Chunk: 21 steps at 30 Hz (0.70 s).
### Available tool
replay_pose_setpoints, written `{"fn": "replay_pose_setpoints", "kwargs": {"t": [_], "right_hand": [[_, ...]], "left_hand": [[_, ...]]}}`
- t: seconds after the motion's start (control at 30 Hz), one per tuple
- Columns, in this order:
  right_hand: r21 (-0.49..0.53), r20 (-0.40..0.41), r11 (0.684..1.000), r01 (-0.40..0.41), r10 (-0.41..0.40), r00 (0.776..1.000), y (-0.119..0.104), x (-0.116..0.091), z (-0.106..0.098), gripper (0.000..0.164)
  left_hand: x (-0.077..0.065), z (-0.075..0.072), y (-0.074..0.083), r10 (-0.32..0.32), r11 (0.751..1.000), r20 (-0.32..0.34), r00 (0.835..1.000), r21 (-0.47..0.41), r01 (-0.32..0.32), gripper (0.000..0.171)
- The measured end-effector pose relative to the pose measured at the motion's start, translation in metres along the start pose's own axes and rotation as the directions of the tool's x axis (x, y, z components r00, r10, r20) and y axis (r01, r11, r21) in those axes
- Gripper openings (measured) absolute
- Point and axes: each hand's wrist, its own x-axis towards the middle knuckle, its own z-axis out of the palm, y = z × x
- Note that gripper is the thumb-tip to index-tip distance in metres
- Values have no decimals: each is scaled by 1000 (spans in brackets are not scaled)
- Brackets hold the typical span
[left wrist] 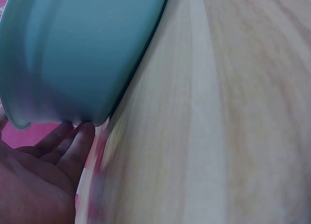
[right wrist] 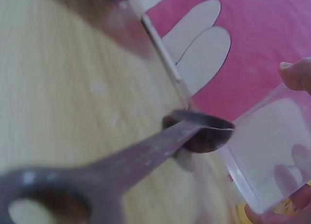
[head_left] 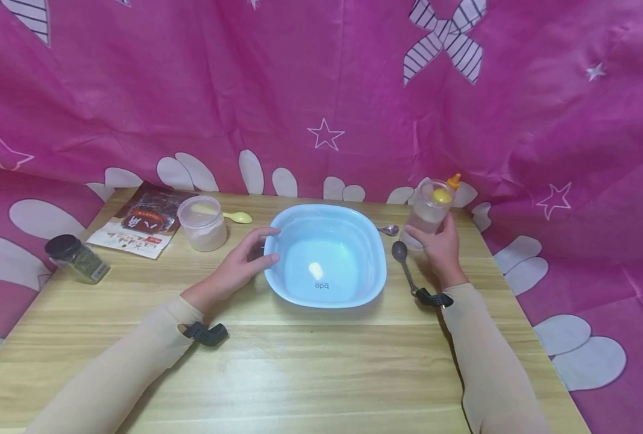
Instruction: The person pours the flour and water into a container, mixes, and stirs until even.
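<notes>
A light blue plastic basin (head_left: 326, 295) stands mid-table, with a shallow clear layer, likely liquid, in it. My left hand (head_left: 237, 262) holds its left rim, thumb and forefinger over the edge. Other fingers (left wrist: 80, 146) touch the outer wall in the left wrist view. At the right, my right hand (head_left: 442, 247) grips a clear plastic jar (head_left: 428, 211), thumb on the near side, fingers round the far side. Its lower part looks whitish; I cannot tell what it holds. In the right wrist view the jar (right wrist: 265, 146) is beside a dark spoon (right wrist: 204, 131).
An orange nozzle (head_left: 454, 181) shows behind the jar. A metal spoon (head_left: 390, 229) lies right of the basin. On the left are a tub of white powder (head_left: 204, 232), a yellow spoon (head_left: 238, 217), a printed packet (head_left: 142, 220) and a black-lidded spice jar (head_left: 82, 260). A pink curtain (head_left: 278, 90) hangs behind.
</notes>
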Motion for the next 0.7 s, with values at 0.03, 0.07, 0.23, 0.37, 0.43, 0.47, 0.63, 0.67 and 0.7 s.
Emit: {"fn": "replay_pose_setpoints", "kwargs": {"t": [0.03,0.07,0.23,0.37,0.43,0.47,0.63,0.67,0.7], "right_hand": [[-4,3,1000,9,-9,1000,-2,-1,0,90],[-5,7,1000,17,-17,1000,-3,-1,1,91],[9,21,997,71,-71,997,-15,-4,3,88],[26,34,997,69,-70,997,-26,-8,5,88],[36,47,996,76,-78,996,-29,-10,5,88],[36,52,996,77,-79,996,-31,-11,5,88],[46,67,995,93,-96,993,-41,-16,8,87],[48,67,994,96,-99,993,-43,-17,8,86],[50,68,994,94,-97,993,-45,-18,9,86]], "left_hand": [[0,0,0,-3,1000,0,1000,3,3,58],[0,0,1,-6,1000,1,1000,6,6,58],[0,-1,2,-12,1000,1,1000,13,12,58],[0,-1,1,-16,1000,3,1000,12,16,58],[-1,-1,1,-15,1000,4,1000,12,15,58],[-1,-1,1,-14,1000,4,1000,12,14,58],[-1,-1,1,-11,1000,6,1000,10,11,58],[-1,-1,1,-11,1000,6,1000,11,11,58],[-1,-1,0,-11,1000,7,1000,10,11,59]]}}
